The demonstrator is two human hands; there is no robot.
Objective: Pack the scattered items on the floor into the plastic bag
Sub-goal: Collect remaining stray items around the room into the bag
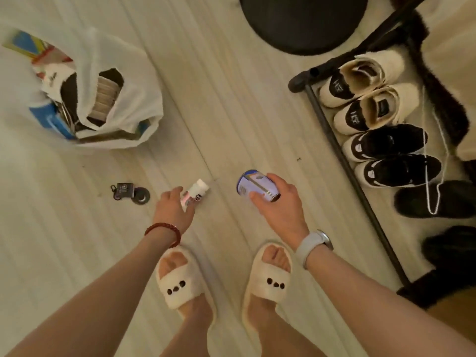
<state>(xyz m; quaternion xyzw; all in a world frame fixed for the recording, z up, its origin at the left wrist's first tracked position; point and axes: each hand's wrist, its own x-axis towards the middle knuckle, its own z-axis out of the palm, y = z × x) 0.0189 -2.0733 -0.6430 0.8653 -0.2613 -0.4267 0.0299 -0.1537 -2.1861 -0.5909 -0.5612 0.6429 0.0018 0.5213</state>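
A white plastic bag (134,99) lies open on the pale floor at the upper left, with several items inside it. My right hand (280,204) holds a blue and white can (253,185) above the floor. My left hand (173,206) is closed around a small white bottle (197,191) with a white cap, low over the floor. A dark keychain with a round tag (130,194) lies on the floor left of my left hand, apart from it.
A black shoe rack (332,140) with white and black shoes (371,104) runs along the right side. A round black base (304,21) sits at the top. My feet in fluffy white slippers (180,282) stand below my hands.
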